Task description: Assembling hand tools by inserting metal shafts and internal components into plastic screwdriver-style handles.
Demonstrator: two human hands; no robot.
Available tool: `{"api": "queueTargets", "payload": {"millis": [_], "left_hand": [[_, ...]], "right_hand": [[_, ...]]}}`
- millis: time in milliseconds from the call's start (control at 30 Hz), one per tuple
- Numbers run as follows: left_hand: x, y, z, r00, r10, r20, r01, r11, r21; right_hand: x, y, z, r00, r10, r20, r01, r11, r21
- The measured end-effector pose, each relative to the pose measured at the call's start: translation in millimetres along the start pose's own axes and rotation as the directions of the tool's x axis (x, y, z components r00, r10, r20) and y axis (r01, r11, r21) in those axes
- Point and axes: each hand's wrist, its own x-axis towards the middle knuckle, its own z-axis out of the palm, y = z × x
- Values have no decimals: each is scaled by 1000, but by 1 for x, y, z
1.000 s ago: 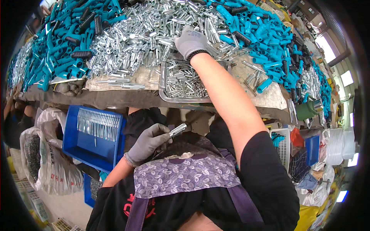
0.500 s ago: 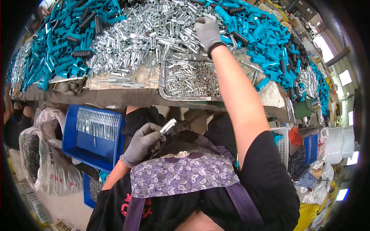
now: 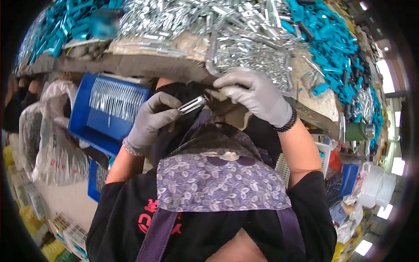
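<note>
In a grey glove, my left hand pinches a shiny slotted metal tube above my lap. The tube tilts, its far end pointing up and to the right. My right hand, gloved too, is at that end with thumb and fingers drawn together. Whatever lies between its fingertips is too small and blurred to name. Beyond the right hand, on the table edge, a metal tray holds many small pins and fittings.
Heaped metal tubes cover the table, with teal plastic handles at the right. A blue bin with a row of metal rods stands left of my lap, beside a white sack. A white basket sits at the right.
My right hand has come back from the metal heap to the tube's end. My left hand still holds the tube, now tilted flatter. The whole view has shifted.
</note>
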Motion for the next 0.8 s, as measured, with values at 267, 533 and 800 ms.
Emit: {"api": "queueTargets", "payload": {"millis": [267, 533, 800], "left_hand": [[-31, -37, 11, 988, 7, 155, -17, 998, 61], [-41, -53, -124, 796, -36, -604, 177, 969, 175], [26, -119, -230, 703, 129, -700, 517, 583, 626]], "right_hand": [[-14, 20, 113, 984, -167, 68, 164, 985, 51], [-7, 52, 92, 997, 65, -39, -49, 948, 316], [-48, 98, 88, 934, 347, -88, -325, 925, 195]]}}
